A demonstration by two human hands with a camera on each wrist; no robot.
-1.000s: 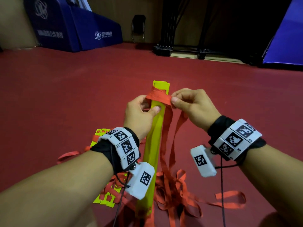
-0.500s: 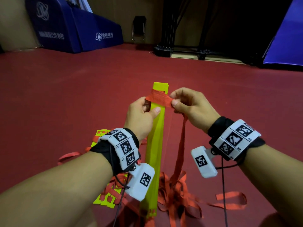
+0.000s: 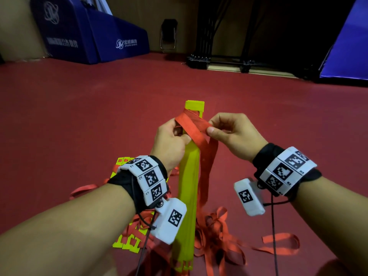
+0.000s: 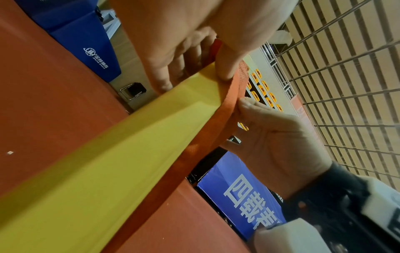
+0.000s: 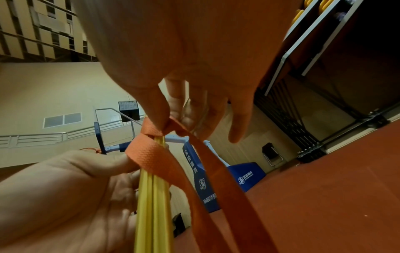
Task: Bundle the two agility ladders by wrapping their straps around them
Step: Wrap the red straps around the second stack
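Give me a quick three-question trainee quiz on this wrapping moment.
1. True or false: the right hand pinches the red strap.
2. Which hand grips the yellow stack? A left hand, B right hand.
3. Fill in: the second ladder lies on the ____, to the left.

Key: 1 true; 2 A; 3 floor.

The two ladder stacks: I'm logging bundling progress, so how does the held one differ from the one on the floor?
The held stack stands on end, gripped by the left hand, while the floor stack lies flat, untouched. The held stack has red strap wound near its top; the floor stack's straps lie loose. Both have yellow rungs.
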